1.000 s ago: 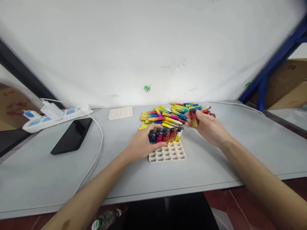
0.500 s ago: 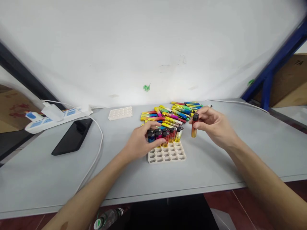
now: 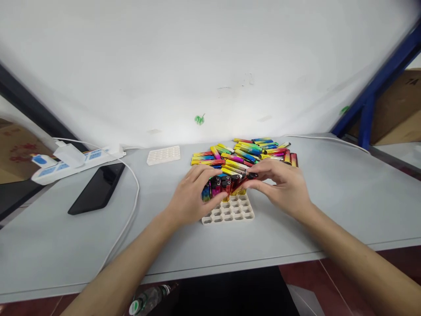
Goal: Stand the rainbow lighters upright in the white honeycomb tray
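A white tray (image 3: 228, 213) with rows of slots lies on the grey table, its front rows bare. Upright lighters (image 3: 216, 186) with black tops fill its back rows. My left hand (image 3: 192, 193) curves round the left side of these lighters, thumb in front and fingers behind. My right hand (image 3: 279, 182) pinches a lighter by its black top (image 3: 251, 175) at the right end of the group; its body is tilted and partly hidden. Behind both hands lies a pile of shiny multicoloured lighters (image 3: 246, 151).
A second white tray (image 3: 163, 155) lies near the wall. At the left are a black phone (image 3: 97, 188), a white power strip (image 3: 79, 164) and a white cable (image 3: 137, 193). A plastic bottle (image 3: 149, 300) is below the table edge.
My right hand has moved left with its lighter, from beside the tray to the right end of the upright lighters. The left hand remains around the group.
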Action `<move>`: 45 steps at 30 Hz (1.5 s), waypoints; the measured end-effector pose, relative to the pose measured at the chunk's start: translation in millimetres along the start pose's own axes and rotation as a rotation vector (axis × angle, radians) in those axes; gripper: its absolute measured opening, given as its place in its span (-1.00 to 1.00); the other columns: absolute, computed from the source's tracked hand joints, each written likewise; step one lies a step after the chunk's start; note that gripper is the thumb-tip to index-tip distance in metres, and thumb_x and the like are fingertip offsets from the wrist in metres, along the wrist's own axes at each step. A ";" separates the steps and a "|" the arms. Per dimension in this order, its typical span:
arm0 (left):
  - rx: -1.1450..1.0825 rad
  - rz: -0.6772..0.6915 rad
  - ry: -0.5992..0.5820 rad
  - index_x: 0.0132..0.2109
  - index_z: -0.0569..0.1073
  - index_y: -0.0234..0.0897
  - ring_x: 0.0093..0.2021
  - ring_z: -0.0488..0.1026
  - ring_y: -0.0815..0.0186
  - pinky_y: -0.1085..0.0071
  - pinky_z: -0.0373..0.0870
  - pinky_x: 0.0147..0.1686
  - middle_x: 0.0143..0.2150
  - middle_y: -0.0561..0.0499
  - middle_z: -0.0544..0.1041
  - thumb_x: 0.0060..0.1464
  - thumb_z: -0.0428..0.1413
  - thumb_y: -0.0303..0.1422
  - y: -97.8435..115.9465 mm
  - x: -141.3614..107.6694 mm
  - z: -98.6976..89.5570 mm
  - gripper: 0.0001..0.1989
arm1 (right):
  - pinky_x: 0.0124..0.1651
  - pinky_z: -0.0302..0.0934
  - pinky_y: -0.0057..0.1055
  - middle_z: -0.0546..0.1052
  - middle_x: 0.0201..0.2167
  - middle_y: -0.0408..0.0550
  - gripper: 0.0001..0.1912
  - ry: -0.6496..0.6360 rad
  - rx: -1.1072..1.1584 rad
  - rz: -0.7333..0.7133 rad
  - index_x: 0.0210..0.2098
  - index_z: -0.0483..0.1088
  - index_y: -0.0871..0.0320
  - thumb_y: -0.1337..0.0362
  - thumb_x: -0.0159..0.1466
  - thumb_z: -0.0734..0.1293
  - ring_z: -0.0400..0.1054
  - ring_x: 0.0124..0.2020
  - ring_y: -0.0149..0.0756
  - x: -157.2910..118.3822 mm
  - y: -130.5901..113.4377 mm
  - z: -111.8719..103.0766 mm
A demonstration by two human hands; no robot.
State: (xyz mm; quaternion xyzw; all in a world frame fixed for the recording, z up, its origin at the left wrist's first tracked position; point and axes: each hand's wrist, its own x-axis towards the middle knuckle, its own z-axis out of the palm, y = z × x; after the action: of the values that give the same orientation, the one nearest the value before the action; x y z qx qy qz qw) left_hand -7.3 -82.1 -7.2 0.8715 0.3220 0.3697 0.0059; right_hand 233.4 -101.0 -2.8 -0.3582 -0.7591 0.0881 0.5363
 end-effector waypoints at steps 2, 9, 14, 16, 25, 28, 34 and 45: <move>0.007 0.020 0.008 0.07 0.36 -0.22 0.05 0.40 0.16 0.19 0.41 0.05 0.00 -0.10 0.47 0.13 0.19 -0.27 1.7 0.2 0.9 -0.62 | -0.35 0.45 -0.37 0.56 -0.34 -0.07 -0.78 -0.020 -0.060 -0.106 -0.24 0.50 0.11 0.24 0.13 0.51 0.48 -0.39 -0.33 0.2 -2.0 3.0; -0.005 0.039 -0.004 0.07 0.37 -0.22 0.00 0.40 0.18 0.20 0.41 0.03 -0.03 -0.09 0.47 0.14 0.17 -0.31 3.5 0.6 3.3 -0.64 | -0.37 0.37 -0.46 0.55 -0.36 -0.07 -0.83 -0.081 -0.314 -0.331 -0.18 0.53 0.11 0.21 0.24 0.42 0.44 -0.41 -0.39 -0.8 -3.6 10.1; 0.031 0.070 0.032 0.06 0.38 -0.23 -0.01 0.40 0.18 0.20 0.41 0.00 -0.02 -0.10 0.48 0.12 0.18 -0.33 2.5 0.4 4.7 -0.65 | -0.56 0.15 -0.49 0.49 -0.39 -0.07 -0.76 -0.069 -0.521 -0.382 -0.15 0.56 0.13 0.15 0.28 0.37 0.29 -0.54 -0.48 -4.5 -4.6 11.4; 0.094 0.125 0.046 0.09 0.37 -0.25 0.00 0.40 0.15 0.18 0.40 0.02 0.00 -0.12 0.48 0.12 0.18 -0.33 2.5 -0.2 4.7 -0.61 | -0.53 0.15 -0.48 0.46 -0.41 -0.08 -0.78 -0.070 -0.473 -0.381 -0.15 0.56 0.13 0.18 0.31 0.33 0.29 -0.52 -0.45 -3.9 -4.1 9.3; 0.275 0.343 -0.051 0.26 0.29 -0.21 0.19 0.34 0.08 0.14 0.29 0.14 0.20 -0.13 0.44 0.19 0.10 -0.31 8.4 -1.0 5.7 -0.51 | -0.09 0.23 -0.22 0.44 -0.12 0.14 -0.67 0.130 -0.784 0.526 -0.02 0.46 0.15 0.19 0.34 0.19 0.36 -0.17 -0.11 8.1 70.4 -43.5; 0.252 0.329 -0.036 0.23 0.32 -0.19 0.17 0.37 0.10 0.16 0.30 0.12 0.16 -0.12 0.48 0.18 0.11 -0.32 6.7 -0.7 5.0 -0.53 | 0.03 0.16 -0.07 0.40 -0.07 0.30 -0.56 -0.028 -0.960 0.766 0.00 0.47 0.24 0.20 0.37 0.07 0.27 0.05 0.08 5.4 93.2 -54.3; 0.231 0.307 0.007 0.14 0.39 -0.22 0.06 0.44 0.14 0.19 0.35 0.02 0.08 -0.12 0.53 0.17 0.12 -0.33 4.4 -0.1 4.0 -0.61 | 0.04 0.17 -0.05 0.42 -0.04 0.29 -0.53 -0.013 -1.005 0.964 -0.01 0.45 0.20 0.05 0.32 0.12 0.31 0.03 0.11 5.1 101.4 -53.4; 0.210 0.282 0.053 0.05 0.44 -0.22 -0.04 0.47 0.17 0.19 0.39 -0.04 0.01 -0.11 0.56 0.14 0.13 -0.38 3.1 1.3 0.9 -0.69 | 0.02 0.18 -0.08 0.40 -0.02 0.35 -0.53 0.014 -0.975 0.992 0.02 0.32 0.29 0.08 0.25 0.22 0.30 0.04 0.16 2.6 105.3 -54.4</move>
State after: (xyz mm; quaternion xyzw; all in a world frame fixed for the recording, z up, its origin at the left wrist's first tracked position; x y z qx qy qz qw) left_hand -4.4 -83.7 -6.2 0.8938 0.2334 0.3542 -0.1459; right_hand 328.1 -36.3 -33.1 -0.8634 -0.4552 -0.0306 0.2153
